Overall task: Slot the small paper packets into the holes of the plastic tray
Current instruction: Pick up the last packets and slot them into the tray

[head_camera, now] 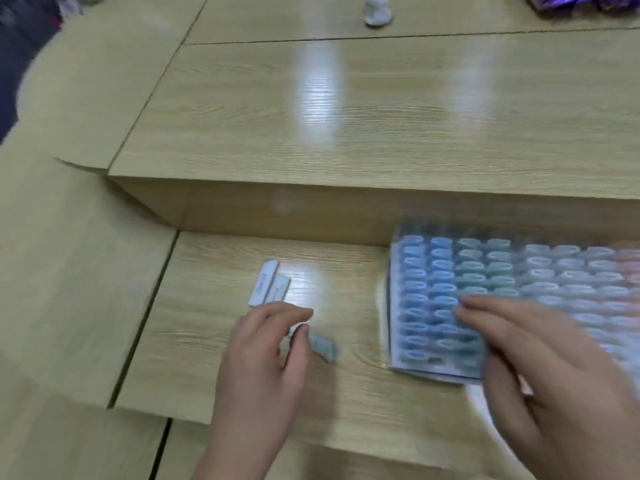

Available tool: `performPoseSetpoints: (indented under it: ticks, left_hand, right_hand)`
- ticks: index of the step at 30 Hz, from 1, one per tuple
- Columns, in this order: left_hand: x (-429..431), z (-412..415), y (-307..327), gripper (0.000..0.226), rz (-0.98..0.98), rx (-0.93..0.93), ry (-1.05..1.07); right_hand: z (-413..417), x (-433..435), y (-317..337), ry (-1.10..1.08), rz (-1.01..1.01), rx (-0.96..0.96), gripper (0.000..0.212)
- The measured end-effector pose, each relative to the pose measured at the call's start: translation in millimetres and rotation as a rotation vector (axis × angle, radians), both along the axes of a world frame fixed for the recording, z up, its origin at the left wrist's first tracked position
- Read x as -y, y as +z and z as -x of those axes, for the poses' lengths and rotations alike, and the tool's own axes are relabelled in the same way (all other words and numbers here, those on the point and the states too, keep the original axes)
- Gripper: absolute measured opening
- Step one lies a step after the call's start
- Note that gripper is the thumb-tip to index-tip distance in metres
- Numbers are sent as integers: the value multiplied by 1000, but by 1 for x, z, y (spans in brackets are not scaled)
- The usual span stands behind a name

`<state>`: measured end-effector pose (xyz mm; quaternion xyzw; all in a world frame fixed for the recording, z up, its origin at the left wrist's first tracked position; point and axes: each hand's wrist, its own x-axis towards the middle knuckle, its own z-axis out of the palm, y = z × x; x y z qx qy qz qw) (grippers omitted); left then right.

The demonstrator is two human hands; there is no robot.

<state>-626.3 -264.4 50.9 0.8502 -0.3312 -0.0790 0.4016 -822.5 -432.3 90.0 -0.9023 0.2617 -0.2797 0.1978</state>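
A clear plastic tray (436, 296) with rows of oval holes lies on the lower wooden table at the right, its holes showing blue and green fillings. My right hand (540, 362) rests flat on the tray with fingers straight, blurred by motion. My left hand (266, 348) is to the left of the tray and pinches a small pale blue-grey paper packet (323, 346) between thumb and fingers. Two white paper packets (268, 285) lie side by side on the table just beyond my left hand.
A raised wooden table section (311, 133) steps up behind the work area. On it, far back, stand a white crumpled object (377, 10) and a purple bag (588, 3) at the top right corner. A dark gap (145, 317) runs along the left.
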Motion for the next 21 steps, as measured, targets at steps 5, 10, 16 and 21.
performPoseSetpoints:
  ticks: [5, 10, 16, 21]
  left_hand:
    - [-26, -43, -17, 19, -77, -48, 109]
    - [-21, -77, -28, 30, -216, -37, 124]
    - [-3, -100, -38, 32, -365, 0, 101]
    - [6, -112, -35, 23, -392, -3, 85]
  right_hand:
    - [-99, -63, -35, 110, -21, -124, 34]
    - [-158, -84, -61, -13, -114, -367, 44]
    - [-200, -76, -75, -67, -209, -551, 68]
    - [-206, -65, -71, -55, -415, -508, 59]
